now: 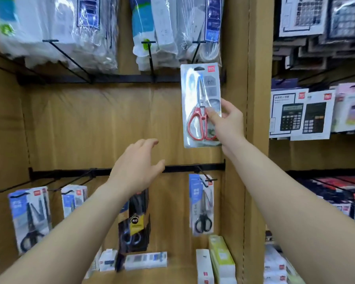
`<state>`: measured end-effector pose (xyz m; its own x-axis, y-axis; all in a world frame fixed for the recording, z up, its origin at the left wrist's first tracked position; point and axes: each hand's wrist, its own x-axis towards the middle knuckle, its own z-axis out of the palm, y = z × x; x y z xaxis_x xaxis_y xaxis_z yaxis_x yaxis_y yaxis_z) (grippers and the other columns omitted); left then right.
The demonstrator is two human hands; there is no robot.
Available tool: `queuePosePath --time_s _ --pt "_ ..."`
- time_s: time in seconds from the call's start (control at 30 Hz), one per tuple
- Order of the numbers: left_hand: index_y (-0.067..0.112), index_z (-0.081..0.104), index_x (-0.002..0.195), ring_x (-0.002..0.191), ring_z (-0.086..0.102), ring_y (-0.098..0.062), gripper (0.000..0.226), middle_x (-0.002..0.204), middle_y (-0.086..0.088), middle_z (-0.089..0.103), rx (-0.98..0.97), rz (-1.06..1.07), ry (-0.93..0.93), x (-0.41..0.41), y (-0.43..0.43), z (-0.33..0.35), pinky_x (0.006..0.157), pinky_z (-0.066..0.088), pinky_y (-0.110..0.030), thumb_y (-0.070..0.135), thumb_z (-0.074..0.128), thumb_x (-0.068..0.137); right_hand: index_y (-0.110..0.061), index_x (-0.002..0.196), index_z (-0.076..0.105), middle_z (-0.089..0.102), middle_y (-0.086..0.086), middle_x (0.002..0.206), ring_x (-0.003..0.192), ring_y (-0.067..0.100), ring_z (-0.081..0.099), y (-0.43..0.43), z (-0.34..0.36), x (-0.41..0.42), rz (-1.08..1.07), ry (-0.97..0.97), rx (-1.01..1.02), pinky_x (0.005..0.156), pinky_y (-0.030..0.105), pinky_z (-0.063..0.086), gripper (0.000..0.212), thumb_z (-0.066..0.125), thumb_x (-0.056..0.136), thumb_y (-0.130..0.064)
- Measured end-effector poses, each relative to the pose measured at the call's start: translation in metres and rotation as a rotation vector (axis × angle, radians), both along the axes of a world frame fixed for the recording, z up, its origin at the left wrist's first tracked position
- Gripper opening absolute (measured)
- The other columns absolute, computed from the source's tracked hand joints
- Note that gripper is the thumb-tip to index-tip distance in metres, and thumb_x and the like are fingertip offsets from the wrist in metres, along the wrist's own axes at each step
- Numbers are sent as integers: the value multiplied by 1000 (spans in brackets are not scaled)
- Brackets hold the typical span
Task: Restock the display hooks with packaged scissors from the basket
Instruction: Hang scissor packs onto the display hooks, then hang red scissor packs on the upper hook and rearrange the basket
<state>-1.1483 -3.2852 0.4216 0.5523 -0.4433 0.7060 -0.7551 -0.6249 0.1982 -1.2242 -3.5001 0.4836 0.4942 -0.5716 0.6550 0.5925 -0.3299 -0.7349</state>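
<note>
At the right end of the upper rail, the scissors pack stands upright against the brown back panel, its hang hole just below a black hook; I can't tell whether it is threaded. The right hand pinches the pack's lower right edge, fingers clamped on the blister by the red handles, while the left hand hovers empty with its fingers apart. I judge it light, with stiff card and slick plastic; a grip nearer the hole would aim it better.
</note>
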Motion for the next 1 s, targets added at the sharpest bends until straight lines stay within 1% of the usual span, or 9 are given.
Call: queuePosePath --time_s 0.1,0.23,0.4,0.6,0.7,0.77,0.83,0.9,1.0 --pt "25 39 155 140 45 -16 63 152 6 48 -27 -9 -18 7 -2 17 111 44 -36 44 60 99 -28 120 65 77 -3 108 90 12 77 -2 20 12 -16 -25 -10 75 33 65 21 68 99 -22" --pt "27 40 154 137 48 -15 61 150 7 50 -37 -14 -32 15 -3 28 108 46 -37 45 60 99 -31 110 66 78 -4 105 88 11 77 -7 39 25 -48 -14 14 74 33 65 14 69 99 -23" --pt "26 41 154 136 49 -15 60 149 6 50 -41 -22 -36 27 -5 31 106 47 -36 44 60 100 -23 116 70 78 -4 101 83 10 78 -13 52 43 -89 35 16 72 33 65 16 68 99 -25" --pt "26 41 153 135 50 -15 59 147 6 51 -33 -23 -11 41 -6 27 102 46 -34 44 59 100 -23 113 68 77 -5 98 85 12 77 -27 50 65 -162 127 -23 82 39 64 16 64 101 -32" --pt "26 42 153 135 50 -15 59 147 6 51 -26 -24 3 44 -7 24 102 47 -34 44 59 100 -20 136 59 72 2 124 106 18 71 -31 37 75 -258 271 -107 93 38 58 40 56 104 -44" --pt "26 42 153 135 49 -15 58 149 6 49 -10 -25 18 43 -7 20 103 48 -34 45 58 100 -16 154 42 55 7 150 131 26 57 -33 22 78 -381 396 -209 104 39 47 61 54 103 -49" --pt "26 44 152 134 50 -15 57 149 7 49 3 -24 41 38 -4 13 104 49 -36 46 58 100 -13 157 36 45 11 156 140 30 48 -33 2 76 -458 452 -276 110 42 41 70 56 101 -51" --pt "26 49 148 129 53 -14 54 144 8 51 36 -21 68 31 2 -1 102 51 -37 48 58 100 -14 149 47 53 8 147 130 26 55 -26 -23 65 -470 465 -375 104 39 45 61 60 99 -47" --pt "29 58 139 120 59 -12 46 132 11 60 100 -32 142 16 15 -41 102 51 -40 50 59 98 -20 129 64 65 -6 121 109 13 61 -4 -74 39 -375 528 -598 90 32 47 38 64 98 -41"
